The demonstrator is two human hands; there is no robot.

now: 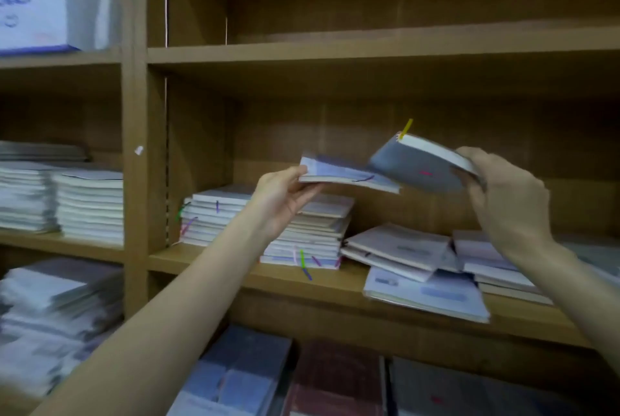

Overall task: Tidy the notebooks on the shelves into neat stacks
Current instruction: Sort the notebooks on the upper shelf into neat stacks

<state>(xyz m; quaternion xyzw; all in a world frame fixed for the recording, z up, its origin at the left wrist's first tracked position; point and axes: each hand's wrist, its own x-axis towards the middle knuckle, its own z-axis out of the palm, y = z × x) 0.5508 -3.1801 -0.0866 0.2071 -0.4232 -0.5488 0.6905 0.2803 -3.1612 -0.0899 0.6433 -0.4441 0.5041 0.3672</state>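
left hand (285, 195): mine, raised in front of the middle shelf (255, 273); fingers and thumb pinch the left edge of a thin pale-blue notebook (349, 175) — it lies near flat, far end drooping a little
right hand (503, 194): fingers curled round the right end of a grey notebook (419, 165); book tilted, left corner up, yellow ribbon (406, 128) sticking out of the top
relation: the two books overlap at the middle; touching or just apart — I can't tell through the blur
handling: judging by the droop, soft covers, light, floppy; a one-edge pinch lets them sag, so better to grip along the spine or support flat from underneath; covers look smooth, likely to slide off each other in a pile; ribbons could snag
looks: thin, pale covers in white, lilac, grey; cream page edges; coloured ribbon markers hang from many
neat stack (302, 234): left part of the middle shelf, below my left hand; edges roughly squared, a few books offset
loose pile (426, 268): right part of the same shelf; books splayed and overlapping, one jutting past the shelf front — still to be sorted
judgement: both held books probably go onto the neat stack, squared up
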